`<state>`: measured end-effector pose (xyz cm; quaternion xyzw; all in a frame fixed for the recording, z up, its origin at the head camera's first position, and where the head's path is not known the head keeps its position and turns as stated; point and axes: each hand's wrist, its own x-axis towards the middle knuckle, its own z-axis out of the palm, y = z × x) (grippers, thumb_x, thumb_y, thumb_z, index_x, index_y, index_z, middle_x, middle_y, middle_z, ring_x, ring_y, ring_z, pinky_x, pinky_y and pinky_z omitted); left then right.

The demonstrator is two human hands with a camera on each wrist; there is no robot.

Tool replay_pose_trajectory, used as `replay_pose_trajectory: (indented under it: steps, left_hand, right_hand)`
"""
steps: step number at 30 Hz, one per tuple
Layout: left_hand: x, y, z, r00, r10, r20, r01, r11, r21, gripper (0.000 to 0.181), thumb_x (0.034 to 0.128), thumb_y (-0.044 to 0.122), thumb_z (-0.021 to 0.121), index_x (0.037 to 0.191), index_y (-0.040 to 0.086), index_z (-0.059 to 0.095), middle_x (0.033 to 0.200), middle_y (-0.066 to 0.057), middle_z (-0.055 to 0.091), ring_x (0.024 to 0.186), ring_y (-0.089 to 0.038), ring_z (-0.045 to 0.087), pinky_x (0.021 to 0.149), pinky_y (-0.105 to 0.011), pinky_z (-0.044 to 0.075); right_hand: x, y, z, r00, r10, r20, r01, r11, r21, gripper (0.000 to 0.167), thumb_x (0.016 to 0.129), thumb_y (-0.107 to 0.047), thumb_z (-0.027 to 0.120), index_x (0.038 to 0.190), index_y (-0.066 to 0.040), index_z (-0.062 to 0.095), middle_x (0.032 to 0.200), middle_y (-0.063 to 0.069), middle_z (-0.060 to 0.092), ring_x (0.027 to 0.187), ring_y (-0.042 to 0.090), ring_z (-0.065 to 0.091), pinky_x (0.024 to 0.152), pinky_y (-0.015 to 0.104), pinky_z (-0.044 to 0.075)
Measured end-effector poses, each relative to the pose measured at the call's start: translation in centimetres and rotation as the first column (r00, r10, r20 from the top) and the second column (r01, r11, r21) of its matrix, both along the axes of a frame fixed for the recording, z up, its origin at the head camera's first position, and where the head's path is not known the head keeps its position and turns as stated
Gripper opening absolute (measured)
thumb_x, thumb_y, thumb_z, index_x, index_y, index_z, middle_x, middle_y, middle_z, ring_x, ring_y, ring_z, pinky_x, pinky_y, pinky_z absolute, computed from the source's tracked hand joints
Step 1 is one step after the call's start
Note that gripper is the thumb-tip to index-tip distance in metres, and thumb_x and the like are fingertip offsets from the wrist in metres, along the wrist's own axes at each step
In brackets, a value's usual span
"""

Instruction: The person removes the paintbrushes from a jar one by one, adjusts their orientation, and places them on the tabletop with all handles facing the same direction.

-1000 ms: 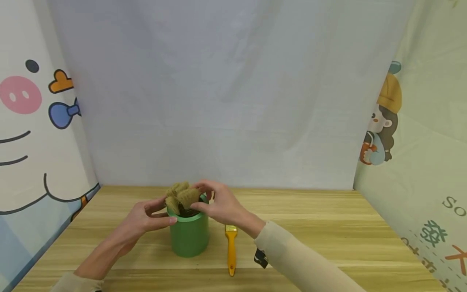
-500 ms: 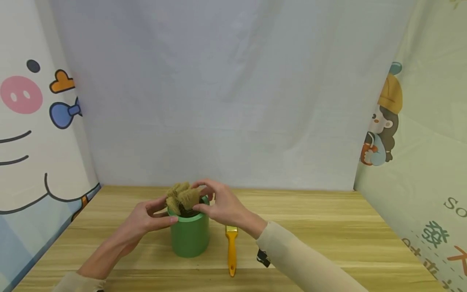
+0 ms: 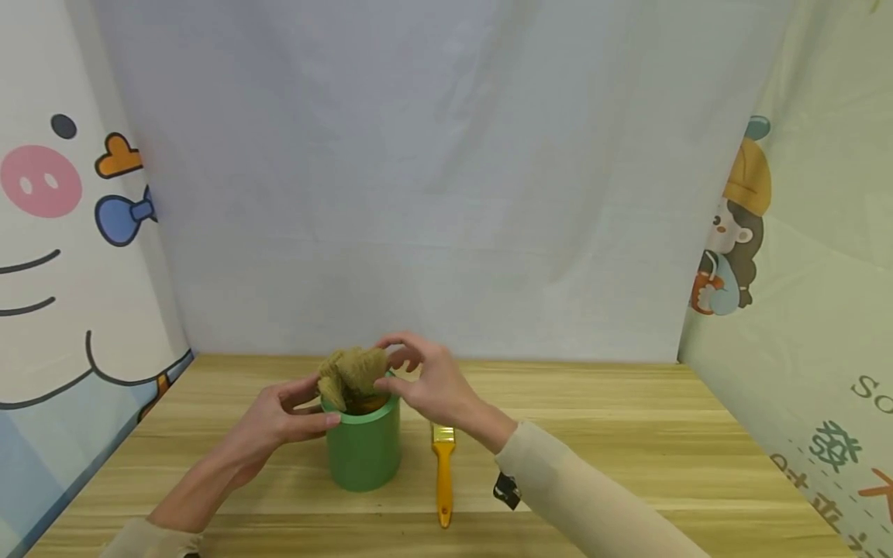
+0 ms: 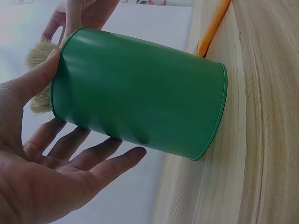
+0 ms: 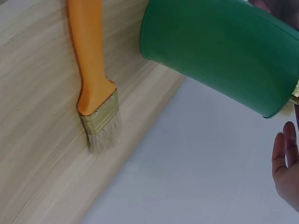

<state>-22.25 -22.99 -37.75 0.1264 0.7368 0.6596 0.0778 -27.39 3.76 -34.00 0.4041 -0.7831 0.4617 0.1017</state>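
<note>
A green cylindrical container (image 3: 363, 453) stands upright on the table, with the tan bristles of several paintbrushes (image 3: 359, 370) sticking out of its top. My left hand (image 3: 268, 422) holds it from the left; in the left wrist view the thumb presses the rim and the fingers (image 4: 105, 151) lie along the side of the container (image 4: 135, 93). At the right side of the opening, my right hand (image 3: 436, 387) pinches the right-hand brush between thumb and forefinger, near its bristles. The other right fingers are loosely bent. The brush handles are hidden inside the container.
A paintbrush with an orange handle (image 3: 443, 480) lies on the wooden table (image 3: 593, 449) just right of the container, bristles pointing away from me. A pale cloth (image 3: 488, 194) hangs behind the table, and printed cloths (image 3: 802, 271) border both sides.
My right hand has shifted slightly right and up, and the right-hand bristles have turned and moved with it. The left hand and the container stay in place.
</note>
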Motion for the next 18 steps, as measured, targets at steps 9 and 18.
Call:
replay_pose_trajectory:
  steps: [9,18]
  left_hand:
    - [-0.1,0.0,0.2,1.0,0.0,0.02,0.0,1.0,0.012,0.086,0.0967,0.014,0.078,0.165,0.001,0.029,0.165,-0.03,0.03,0.139,-0.048,0.049,0.098,-0.045,0.059]
    - [0.0,0.1,0.3,0.999,0.004,0.047,-0.005,1.0,0.016,0.089,0.0964,0.014,0.079,0.166,-0.001,0.024,0.166,-0.031,0.027,0.14,-0.049,0.047,0.098,-0.046,0.059]
  right_hand:
    - [-0.2,0.2,1.3,0.998,0.066,0.022,-0.063,0.991,-0.119,0.042,0.093,0.002,0.079,0.132,-0.006,0.066,0.097,0.009,0.077,0.085,0.015,0.073,0.078,0.03,0.061]
    - [-0.5,0.7,3.4,0.997,0.083,-0.004,-0.083,0.984,-0.158,0.043,0.091,0.004,0.08,0.131,-0.003,0.066,0.098,0.012,0.077,0.083,0.018,0.076,0.075,0.033,0.063]
